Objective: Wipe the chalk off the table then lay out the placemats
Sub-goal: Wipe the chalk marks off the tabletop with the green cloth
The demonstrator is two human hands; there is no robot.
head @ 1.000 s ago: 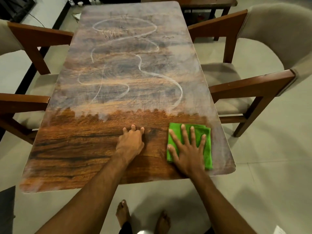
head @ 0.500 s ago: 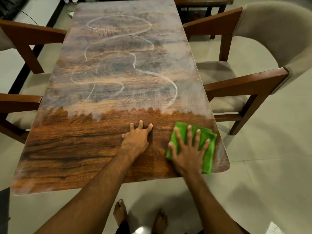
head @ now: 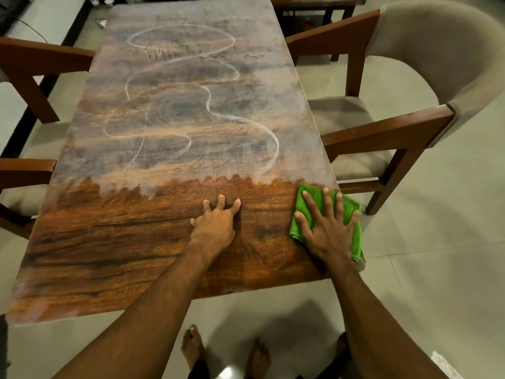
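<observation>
Right hand [head: 329, 228] flat, fingers spread, pressing green cloth [head: 352, 214] at table [head: 109, 255] right edge; left hand [head: 216, 227] open, empty, on wood; chalk [head: 246, 121] far.

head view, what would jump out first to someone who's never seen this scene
The bright green microfibre cloth at the table's near right edge stands out most, pinned flat under the spread right hand. Next come the looping white chalk lines and hazy smear across the far part of the long dark wooden table, ending in a jagged border against the clean near strip. The left hand rests bare on that clean wood.
</observation>
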